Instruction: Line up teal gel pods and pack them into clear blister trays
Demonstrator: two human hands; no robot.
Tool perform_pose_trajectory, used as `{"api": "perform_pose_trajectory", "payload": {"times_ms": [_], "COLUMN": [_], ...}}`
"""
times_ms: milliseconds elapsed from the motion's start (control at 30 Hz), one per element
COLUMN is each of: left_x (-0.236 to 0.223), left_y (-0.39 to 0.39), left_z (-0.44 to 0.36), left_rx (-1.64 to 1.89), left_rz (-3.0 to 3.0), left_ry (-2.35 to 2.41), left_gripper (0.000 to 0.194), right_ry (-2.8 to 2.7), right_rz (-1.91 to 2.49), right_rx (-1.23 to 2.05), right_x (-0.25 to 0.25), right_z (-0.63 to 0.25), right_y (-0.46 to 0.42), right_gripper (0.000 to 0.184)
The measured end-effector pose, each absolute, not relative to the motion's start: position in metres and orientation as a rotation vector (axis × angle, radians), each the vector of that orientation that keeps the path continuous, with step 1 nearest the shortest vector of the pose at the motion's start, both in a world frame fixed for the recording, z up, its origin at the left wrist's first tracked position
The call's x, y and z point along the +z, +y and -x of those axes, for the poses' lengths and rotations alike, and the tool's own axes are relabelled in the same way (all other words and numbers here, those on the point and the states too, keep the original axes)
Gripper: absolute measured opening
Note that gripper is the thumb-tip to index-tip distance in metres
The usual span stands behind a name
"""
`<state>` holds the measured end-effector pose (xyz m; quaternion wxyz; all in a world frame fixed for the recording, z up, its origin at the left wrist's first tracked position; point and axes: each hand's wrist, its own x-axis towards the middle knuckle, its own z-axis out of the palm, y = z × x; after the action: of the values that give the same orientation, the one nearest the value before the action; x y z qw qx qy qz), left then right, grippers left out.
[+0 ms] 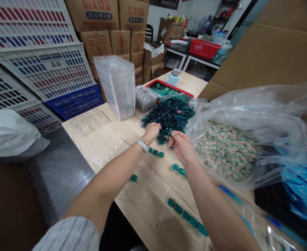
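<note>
A heap of dark teal, jelly-like cubes [169,113] lies on clear plastic in the middle of the wooden table. At its near left edge is my left hand [152,132], fingers curled closed; what they hold, if anything, is hidden. My right hand [181,143] pinches a small teal cube [170,134] between thumb and fingertips at the heap's front edge. Closer to me, teal cubes stand in short rows inside clear plastic trays: one row [155,152] beyond my left wrist, another [181,171] beside my right forearm, and a longer row [186,215] at the front.
Stacked clear trays [118,89] stand at the table's back left. Behind the heap are a red-rimmed tray [169,87] and a light blue mug [173,78]. A plastic bag of striped pieces [226,150] lies right, near blue packets [303,188]. Crates [42,69] rise at left.
</note>
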<state>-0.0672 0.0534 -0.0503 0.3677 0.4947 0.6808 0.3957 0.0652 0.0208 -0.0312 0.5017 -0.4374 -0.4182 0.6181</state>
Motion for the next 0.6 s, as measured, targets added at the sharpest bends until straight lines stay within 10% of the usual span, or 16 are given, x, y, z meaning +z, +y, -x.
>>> {"api": "perform_pose_trajectory", "payload": {"times_ms": [600], "left_x": [-0.041], "left_y": [-0.024], "left_z": [0.059], "left_rx": [0.899], "left_rz": [-1.479], "left_ry": [1.384], "left_gripper": [0.033], "right_ry": [-1.198], "right_rz": [1.274], "right_rx": [1.416], "right_x": [-0.049], "right_z": [-0.087], "right_y": [-0.086], "right_gripper": [0.028]}}
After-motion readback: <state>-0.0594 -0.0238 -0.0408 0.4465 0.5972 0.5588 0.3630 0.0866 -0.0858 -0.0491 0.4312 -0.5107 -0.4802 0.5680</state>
